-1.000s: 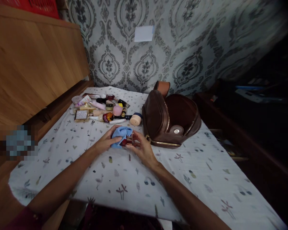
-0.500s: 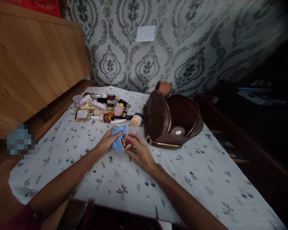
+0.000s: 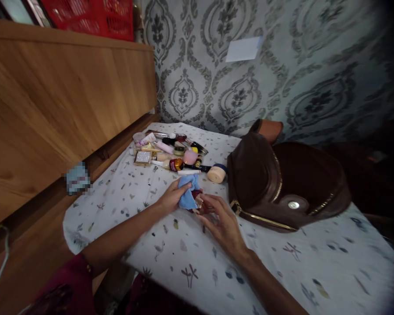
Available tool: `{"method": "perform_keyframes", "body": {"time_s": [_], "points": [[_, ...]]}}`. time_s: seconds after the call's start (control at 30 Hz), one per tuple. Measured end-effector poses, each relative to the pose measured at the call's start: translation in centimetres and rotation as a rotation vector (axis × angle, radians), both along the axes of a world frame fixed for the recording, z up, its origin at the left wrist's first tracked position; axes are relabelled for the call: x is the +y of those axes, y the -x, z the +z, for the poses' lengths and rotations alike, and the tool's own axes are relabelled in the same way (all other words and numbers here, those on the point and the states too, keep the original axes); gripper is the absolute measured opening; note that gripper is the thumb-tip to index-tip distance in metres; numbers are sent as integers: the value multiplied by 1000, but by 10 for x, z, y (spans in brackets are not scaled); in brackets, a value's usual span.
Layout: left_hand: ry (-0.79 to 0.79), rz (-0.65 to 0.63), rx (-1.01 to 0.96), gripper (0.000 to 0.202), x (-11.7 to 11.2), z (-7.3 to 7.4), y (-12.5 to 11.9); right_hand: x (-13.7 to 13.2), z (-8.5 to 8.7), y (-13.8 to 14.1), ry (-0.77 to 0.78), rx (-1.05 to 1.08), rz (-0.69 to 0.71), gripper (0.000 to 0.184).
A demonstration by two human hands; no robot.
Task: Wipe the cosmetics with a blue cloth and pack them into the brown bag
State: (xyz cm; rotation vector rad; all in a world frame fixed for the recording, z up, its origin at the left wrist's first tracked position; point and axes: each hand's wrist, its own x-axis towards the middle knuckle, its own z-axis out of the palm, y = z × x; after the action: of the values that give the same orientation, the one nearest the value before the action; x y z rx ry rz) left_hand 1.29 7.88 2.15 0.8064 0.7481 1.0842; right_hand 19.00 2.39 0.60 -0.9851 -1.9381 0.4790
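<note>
My left hand (image 3: 170,197) is closed around a light blue cloth (image 3: 187,194), with the thumb on top. The cloth is wrapped partly around a small dark red and gold item (image 3: 198,199), whose kind I cannot make out. My right hand (image 3: 223,221) pinches the free end of this item between thumb and fingers. Beyond my hands lies a group of cosmetics on the patterned tablecloth (image 3: 180,245). Among them are a jar with a dark blue lid (image 3: 216,173), a pink round sponge (image 3: 190,157), a brown-labelled bottle (image 3: 174,164) and a glittery square case (image 3: 142,158).
A brown leather bag (image 3: 254,175) stands unzipped at the right, its orange-brown strap (image 3: 271,130) behind it. A wooden cabinet (image 3: 85,83) borders the table on the left, with a red plastic basket (image 3: 92,19) on top. Patterned wallpaper (image 3: 238,98) closes off the back.
The view has swung left, so everything sits farther right in the picture. Both hands still hold the cloth and the small item, with more of its dark red part showing.
</note>
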Motion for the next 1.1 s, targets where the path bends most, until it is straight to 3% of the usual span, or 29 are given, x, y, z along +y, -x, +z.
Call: {"method": "perform_keyframes", "body": {"time_s": [0.13, 0.27, 0.37, 0.6, 0.7, 0.83, 0.93, 1.1], "points": [[60, -73, 1, 53, 3, 0, 7, 3, -6, -1, -112, -46, 27, 37], [113, -172, 28, 53, 4, 0, 10, 5, -13, -4, -130, -97, 32, 36], [62, -137, 17, 54, 3, -2, 9, 6, -15, -5, -106, -101, 15, 34], [-106, 1, 36, 54, 1, -6, 4, 7, -17, -1, 188, 67, -92, 61], [-241, -13, 134, 48, -1, -2, 7, 5, -15, 2, 317, 100, -121, 65], [-306, -55, 133, 49, -5, 3, 9, 4, -14, 3, 364, 164, -130, 63], [-273, -40, 82, 56, -5, 1, 8, 5, -15, 1, 320, 198, -106, 61], [-159, -77, 56, 61, -1, -9, 7, 7, -17, -3, 46, 32, -84, 45]]}}
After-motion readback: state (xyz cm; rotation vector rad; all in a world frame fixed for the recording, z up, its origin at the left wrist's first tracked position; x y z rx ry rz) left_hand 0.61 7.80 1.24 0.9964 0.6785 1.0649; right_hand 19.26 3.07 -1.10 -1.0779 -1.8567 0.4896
